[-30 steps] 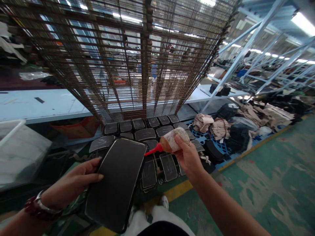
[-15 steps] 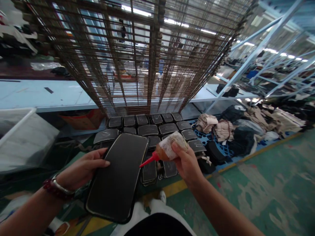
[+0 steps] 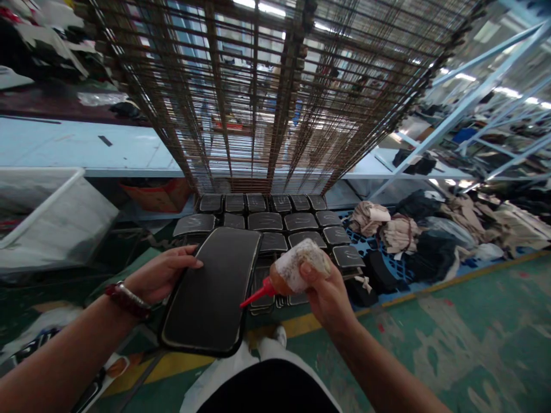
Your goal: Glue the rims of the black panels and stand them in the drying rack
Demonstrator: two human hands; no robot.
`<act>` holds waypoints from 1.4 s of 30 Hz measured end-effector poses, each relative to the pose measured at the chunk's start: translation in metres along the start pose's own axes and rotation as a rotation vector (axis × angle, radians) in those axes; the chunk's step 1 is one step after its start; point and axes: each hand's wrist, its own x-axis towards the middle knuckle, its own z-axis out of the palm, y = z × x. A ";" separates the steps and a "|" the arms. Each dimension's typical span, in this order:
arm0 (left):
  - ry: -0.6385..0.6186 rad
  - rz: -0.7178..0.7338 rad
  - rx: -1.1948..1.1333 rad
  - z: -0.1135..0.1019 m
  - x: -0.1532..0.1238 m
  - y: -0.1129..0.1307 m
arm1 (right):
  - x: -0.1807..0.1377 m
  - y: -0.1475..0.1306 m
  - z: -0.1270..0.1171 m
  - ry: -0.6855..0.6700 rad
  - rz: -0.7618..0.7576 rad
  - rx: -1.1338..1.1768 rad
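My left hand (image 3: pixel 167 272) grips the left edge of a flat black panel (image 3: pixel 210 292) with rounded corners and a pale line along its border. The thumb lies on its face, and the other fingers are partly hidden behind it. In my right hand (image 3: pixel 325 287) is a squeeze bottle (image 3: pixel 297 267) with a whitish, stained body and amber contents. Its red nozzle (image 3: pixel 260 292) points down and left, with the tip at the panel's right edge. Whether the tip touches the panel I cannot tell. Behind the panel lie several rows of similar black pieces (image 3: pixel 264 221) with chalky marks.
A tall rack of wire shelves (image 3: pixel 275 103) leans over the black pieces. To the left are a white bin (image 3: pixel 97 212) and an orange-brown box (image 3: pixel 159 195). Beige bundles (image 3: pixel 400 232) lie on a blue pallet (image 3: pixel 394 267) to the right, beside a yellow floor line (image 3: pixel 451 281).
The nozzle tip has moved down along the panel's right edge, toward me. The panel appears slightly higher and more tilted; the whole view has shifted a little.
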 end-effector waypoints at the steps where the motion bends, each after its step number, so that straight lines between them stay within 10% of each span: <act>1: 0.012 0.001 -0.002 -0.001 0.001 0.000 | -0.002 0.001 -0.001 -0.015 0.001 -0.008; 10: 0.135 0.014 -0.061 -0.004 0.001 0.001 | -0.013 0.005 -0.003 -0.144 -0.028 -0.051; 21: 0.189 0.067 -0.128 -0.002 0.004 -0.018 | 0.002 0.023 0.014 0.079 0.207 0.117; 30: 0.036 0.009 -0.164 0.040 -0.003 -0.039 | 0.059 0.019 0.034 0.089 -0.073 -0.005; 37: 0.085 0.058 -0.195 0.026 -0.004 -0.036 | 0.035 0.022 0.015 -0.078 0.053 -0.070; 42: 0.053 0.047 -0.195 0.016 -0.005 -0.041 | 0.059 0.009 0.015 0.059 -0.168 -0.072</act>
